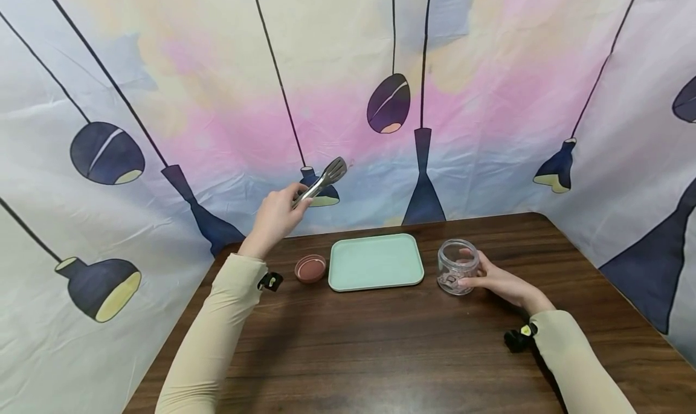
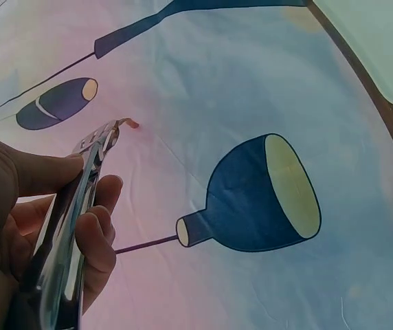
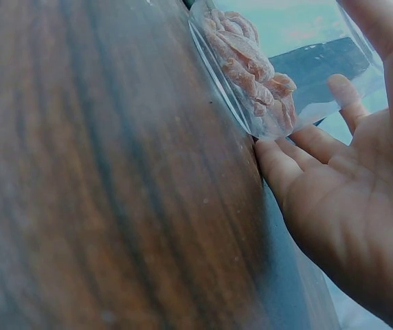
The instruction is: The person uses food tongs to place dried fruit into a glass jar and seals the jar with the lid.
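My left hand is raised over the table's far left edge and holds metal tongs, tips pointing up and to the right. In the left wrist view the thumb and fingers grip the tongs, and a small orange-brown piece sticks out at their tip. My right hand holds a clear jar upright on the table, thumb and fingers around its side. Pinkish, whitish-dusted strips lie at the jar's bottom in the right wrist view. The jar's mouth is uncovered.
A pale green tray lies flat between the hands, left of the jar. To its left sits a round reddish-brown lid. The dark wooden table ends at a hanging cloth printed with lamps.
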Demonstrator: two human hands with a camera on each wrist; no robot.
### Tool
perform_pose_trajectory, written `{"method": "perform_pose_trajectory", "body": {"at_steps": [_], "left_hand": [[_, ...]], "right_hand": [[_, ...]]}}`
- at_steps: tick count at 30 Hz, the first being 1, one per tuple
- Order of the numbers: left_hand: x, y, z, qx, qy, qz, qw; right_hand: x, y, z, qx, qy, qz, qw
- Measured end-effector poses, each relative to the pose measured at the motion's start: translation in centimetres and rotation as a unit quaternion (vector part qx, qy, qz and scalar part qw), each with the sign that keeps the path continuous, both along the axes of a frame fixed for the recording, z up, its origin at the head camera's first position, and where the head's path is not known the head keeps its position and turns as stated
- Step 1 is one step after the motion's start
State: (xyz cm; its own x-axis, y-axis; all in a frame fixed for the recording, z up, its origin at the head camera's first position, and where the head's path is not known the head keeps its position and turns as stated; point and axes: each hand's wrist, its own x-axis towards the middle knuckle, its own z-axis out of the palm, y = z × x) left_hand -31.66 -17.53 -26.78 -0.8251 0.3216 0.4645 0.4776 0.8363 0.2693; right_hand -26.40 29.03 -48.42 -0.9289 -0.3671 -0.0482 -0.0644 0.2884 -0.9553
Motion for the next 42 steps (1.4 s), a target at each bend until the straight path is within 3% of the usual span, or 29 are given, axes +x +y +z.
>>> {"method": "perform_pose_trajectory", "body": {"at_steps": [13,27,32,42], "left_hand": [[0.9,2.6,0.9,-0.013,0.002,-0.043,0.9990],[2.8,6.9,1.6,-0.057,-0.006,-0.136,0.9890],[3.5,8.2,1.8,-0.101,-0.022,-0.162,0.9813],[4.6,10.6,2.3,-0.173,-0.042,-0.230,0.9567]], "right_hand": [[-0.1,0.0,-0.1,0.001,-0.002,-0.001,1.000],[-0.2,0.1,-0.3,-0.004,-0.008,-0.002,1.000],[-0.3,0.0,-0.4,0.000,-0.008,-0.005,1.000],[-0.3,0.0,-0.2,-0.007,-0.019,-0.005,1.000]]}}
